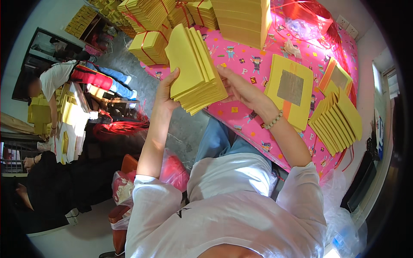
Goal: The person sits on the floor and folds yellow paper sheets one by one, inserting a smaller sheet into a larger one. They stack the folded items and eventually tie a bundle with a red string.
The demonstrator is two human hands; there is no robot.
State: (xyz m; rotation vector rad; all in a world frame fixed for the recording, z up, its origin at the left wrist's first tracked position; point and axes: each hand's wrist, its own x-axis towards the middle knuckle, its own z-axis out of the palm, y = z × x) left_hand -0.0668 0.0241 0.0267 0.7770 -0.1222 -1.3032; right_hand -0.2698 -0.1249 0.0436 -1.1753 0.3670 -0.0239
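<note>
Between my two hands is a thick stack of folded yellow paper [195, 73], tilted, above the near edge of the pink table. Along its left side my left hand [169, 89] grips it, the thumb on the top face. My right hand [241, 88] is at its right edge, with the thumb against the side and the other fingers partly hidden behind. To the right lie flat yellow sheets [297, 117] with a silver-grey square in an orange band. Beside them a fanned stack of yellow paper [337, 120] leans on the table.
Bundles of yellow paper [148, 48] tied with red strips and a tall yellow stack [241, 21] stand at the back of the pink table [230, 71]. Red strips [340, 41] hang at far right. Leftward, a co-worker [60, 75] bends over another table; someone in black [64, 185] sits nearer.
</note>
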